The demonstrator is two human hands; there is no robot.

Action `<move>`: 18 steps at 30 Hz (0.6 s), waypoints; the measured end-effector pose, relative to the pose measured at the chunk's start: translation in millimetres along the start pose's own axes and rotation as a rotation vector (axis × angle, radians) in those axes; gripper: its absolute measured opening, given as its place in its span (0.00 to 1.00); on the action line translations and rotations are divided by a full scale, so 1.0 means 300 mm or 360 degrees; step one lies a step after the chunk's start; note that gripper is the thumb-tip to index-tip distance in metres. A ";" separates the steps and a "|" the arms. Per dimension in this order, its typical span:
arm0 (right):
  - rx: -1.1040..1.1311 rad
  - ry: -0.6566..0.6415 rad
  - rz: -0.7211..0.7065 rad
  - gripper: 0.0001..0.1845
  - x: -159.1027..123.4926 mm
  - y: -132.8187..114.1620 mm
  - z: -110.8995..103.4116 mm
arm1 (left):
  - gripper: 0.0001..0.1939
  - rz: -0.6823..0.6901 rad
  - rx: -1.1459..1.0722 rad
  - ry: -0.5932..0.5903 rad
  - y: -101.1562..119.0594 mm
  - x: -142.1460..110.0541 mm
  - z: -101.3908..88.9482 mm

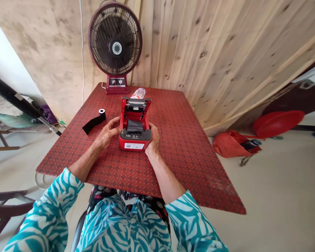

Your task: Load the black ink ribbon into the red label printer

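My teal-and-white sleeves (pixel 48 199) reach in over the near edge of the red patterned table (pixel 178 126). My left hand (pixel 107 134) grips the left side of the red printer (pixel 135 144), thumb by its front corner; my right hand (pixel 153 140) is curled around the right side, so I have it held between them. It is at the middle of the table, though I cannot tell whether its base fully rests there. Its lid (pixel 133 114) stands up, and a dark roll (pixel 135 126) sits inside. I judge that I am steadying the opened printer to check or settle that roll; a next move would call for one hand holding the body while the other frees itself for the roll or lid. Beyond my left hand lies a loose black strip (pixel 93 124) with its white-cored end (pixel 102 111). Behind the lid lies a clear bottle (pixel 139 92), then a fan (pixel 115 43) before the wooden wall (pixel 173 42).
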State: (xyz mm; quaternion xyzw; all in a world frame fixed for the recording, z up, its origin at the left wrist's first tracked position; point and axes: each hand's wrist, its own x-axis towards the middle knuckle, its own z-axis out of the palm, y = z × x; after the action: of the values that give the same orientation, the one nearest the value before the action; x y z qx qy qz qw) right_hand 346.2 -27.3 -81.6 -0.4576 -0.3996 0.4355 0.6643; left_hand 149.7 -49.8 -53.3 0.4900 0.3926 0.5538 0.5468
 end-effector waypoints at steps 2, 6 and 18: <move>0.0018 0.0041 0.0035 0.23 -0.001 0.000 0.002 | 0.34 0.0006 0.0014 0.0025 0.000 0.000 -0.002; 0.0009 0.0003 0.0021 0.22 -0.007 -0.007 0.001 | 0.33 -0.0003 0.0098 0.0087 0.033 -0.011 0.000; -0.0006 -0.0039 -0.0010 0.23 -0.002 0.014 -0.006 | 0.08 0.0104 0.1940 -0.0682 0.207 0.279 0.142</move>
State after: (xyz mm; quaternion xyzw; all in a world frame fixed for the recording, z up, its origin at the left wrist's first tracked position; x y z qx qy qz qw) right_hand 346.8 -27.5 -86.3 -0.4521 -0.4099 0.4383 0.6599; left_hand 184.1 22.9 25.5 0.8241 0.5037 0.1377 0.2195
